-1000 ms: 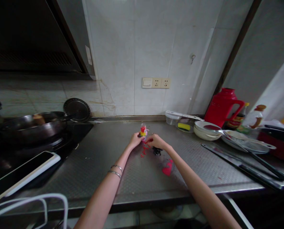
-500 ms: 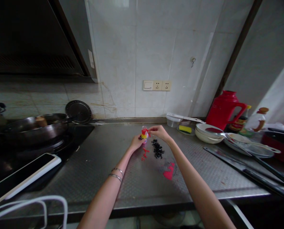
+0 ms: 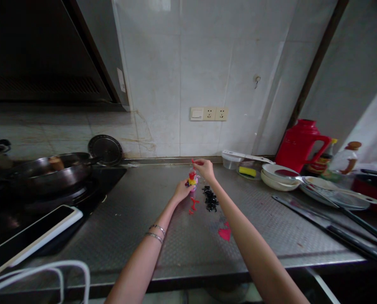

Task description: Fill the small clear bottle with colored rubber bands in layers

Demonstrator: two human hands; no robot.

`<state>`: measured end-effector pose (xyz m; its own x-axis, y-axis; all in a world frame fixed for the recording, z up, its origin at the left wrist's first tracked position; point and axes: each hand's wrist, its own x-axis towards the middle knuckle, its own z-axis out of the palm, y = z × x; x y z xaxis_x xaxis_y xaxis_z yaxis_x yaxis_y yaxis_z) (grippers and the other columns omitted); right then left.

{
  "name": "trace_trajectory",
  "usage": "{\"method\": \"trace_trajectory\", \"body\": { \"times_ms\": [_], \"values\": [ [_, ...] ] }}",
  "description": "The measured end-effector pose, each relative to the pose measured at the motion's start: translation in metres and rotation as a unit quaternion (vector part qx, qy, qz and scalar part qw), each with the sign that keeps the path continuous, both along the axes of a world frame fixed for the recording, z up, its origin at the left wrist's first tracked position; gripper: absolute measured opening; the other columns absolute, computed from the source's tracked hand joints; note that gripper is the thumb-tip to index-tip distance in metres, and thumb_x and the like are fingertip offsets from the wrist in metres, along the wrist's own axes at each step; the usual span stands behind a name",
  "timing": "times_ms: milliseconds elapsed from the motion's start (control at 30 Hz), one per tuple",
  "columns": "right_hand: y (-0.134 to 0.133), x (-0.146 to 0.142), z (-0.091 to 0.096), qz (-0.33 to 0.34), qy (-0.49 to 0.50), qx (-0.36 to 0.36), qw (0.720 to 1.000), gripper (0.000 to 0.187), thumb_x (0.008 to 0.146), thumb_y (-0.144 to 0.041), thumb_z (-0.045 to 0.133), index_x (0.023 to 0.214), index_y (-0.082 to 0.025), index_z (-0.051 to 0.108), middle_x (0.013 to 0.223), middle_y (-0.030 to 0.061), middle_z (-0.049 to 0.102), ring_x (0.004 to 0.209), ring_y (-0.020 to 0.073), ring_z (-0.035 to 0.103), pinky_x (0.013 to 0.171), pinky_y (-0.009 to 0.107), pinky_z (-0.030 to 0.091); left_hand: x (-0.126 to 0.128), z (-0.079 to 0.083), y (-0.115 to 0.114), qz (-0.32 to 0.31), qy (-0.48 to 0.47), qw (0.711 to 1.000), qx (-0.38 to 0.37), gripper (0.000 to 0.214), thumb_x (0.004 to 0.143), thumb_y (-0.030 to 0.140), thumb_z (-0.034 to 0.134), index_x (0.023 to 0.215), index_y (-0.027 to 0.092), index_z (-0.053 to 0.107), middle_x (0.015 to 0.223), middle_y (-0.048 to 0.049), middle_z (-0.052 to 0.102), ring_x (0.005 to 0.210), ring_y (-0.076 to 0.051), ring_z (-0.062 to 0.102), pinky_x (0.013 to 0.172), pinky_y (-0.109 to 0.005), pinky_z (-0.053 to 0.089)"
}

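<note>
My left hand (image 3: 182, 191) is wrapped round a small clear jar (image 3: 193, 180) standing on the counter, with red, yellow and purple pieces inside. Just above the jar's mouth, my right hand (image 3: 204, 169) pinches a small red piece (image 3: 193, 161), too small to name more exactly. Several loose red pieces (image 3: 193, 204) lie on the counter in front of the jar. A pile of small shiny black pieces (image 3: 210, 198) sits to their right. Nearer to me, a pink heart-shaped piece (image 3: 224, 234) lies partly beside my right forearm.
At left stand a pan (image 3: 50, 171) on the stove and a white-edged phone-like device (image 3: 33, 236). To the right are a plastic tub (image 3: 231, 161), a yellow sponge (image 3: 247, 171), stacked bowls (image 3: 278, 181), a long knife (image 3: 315, 219) and a red thermos jug (image 3: 299, 145).
My right hand has risen from beside the jar's mouth to above it, with a red piece in its fingers. My left hand stays on the jar.
</note>
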<state>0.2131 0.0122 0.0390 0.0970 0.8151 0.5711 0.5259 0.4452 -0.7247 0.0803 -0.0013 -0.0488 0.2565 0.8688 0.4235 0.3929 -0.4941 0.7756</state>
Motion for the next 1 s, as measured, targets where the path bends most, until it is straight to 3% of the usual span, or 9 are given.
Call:
{"method": "trace_trajectory", "body": {
  "times_ms": [333, 533, 667, 1000],
  "values": [
    [-0.001, -0.003, -0.007, -0.013, -0.012, 0.019, 1.0, 0.027, 0.07, -0.026, 0.048, 0.085, -0.012, 0.065, 0.078, 0.0071, 0.066, 0.07, 0.0141, 0.059, 0.067, 0.023, 0.045, 0.0, 0.002, -0.001, 0.011, 0.001, 1.0, -0.008, 0.033, 0.067, 0.026, 0.055, 0.098, 0.014, 0.06, 0.081, -0.0039, 0.065, 0.073, -0.015, 0.056, 0.072, -0.027, 0.042],
    [-0.01, 0.006, -0.007, -0.005, -0.127, 0.022, 0.992, 0.024, 0.07, -0.026, 0.05, 0.086, -0.016, 0.065, 0.086, 0.0059, 0.066, 0.08, 0.016, 0.058, 0.075, 0.026, 0.042, -0.001, -0.001, 0.0, 0.007, 0.007, 1.0, -0.004, 0.034, 0.067, 0.028, 0.056, 0.099, 0.014, 0.06, 0.083, -0.0053, 0.065, 0.074, -0.015, 0.057, 0.071, -0.027, 0.042],
    [-0.013, 0.012, 0.002, 0.012, -0.219, 0.023, 0.975, 0.021, 0.07, -0.025, 0.053, 0.085, -0.019, 0.067, 0.088, 0.0051, 0.066, 0.088, 0.0178, 0.056, 0.082, 0.027, 0.039, -0.001, -0.001, 0.001, 0.007, 0.017, 1.0, -0.001, 0.031, 0.068, 0.028, 0.055, 0.095, 0.014, 0.061, 0.082, -0.005, 0.065, 0.073, -0.015, 0.057, 0.07, -0.027, 0.042],
    [-0.015, 0.01, 0.027, 0.072, -0.337, -0.027, 0.938, 0.024, 0.072, -0.019, 0.05, 0.085, -0.015, 0.07, 0.084, 0.0071, 0.067, 0.079, 0.0179, 0.058, 0.071, 0.022, 0.04, 0.0, 0.001, -0.001, 0.015, 0.022, 1.0, 0.002, 0.031, 0.067, 0.026, 0.056, 0.096, 0.014, 0.061, 0.085, -0.0061, 0.065, 0.074, -0.016, 0.057, 0.07, -0.027, 0.042]
  ]
}}
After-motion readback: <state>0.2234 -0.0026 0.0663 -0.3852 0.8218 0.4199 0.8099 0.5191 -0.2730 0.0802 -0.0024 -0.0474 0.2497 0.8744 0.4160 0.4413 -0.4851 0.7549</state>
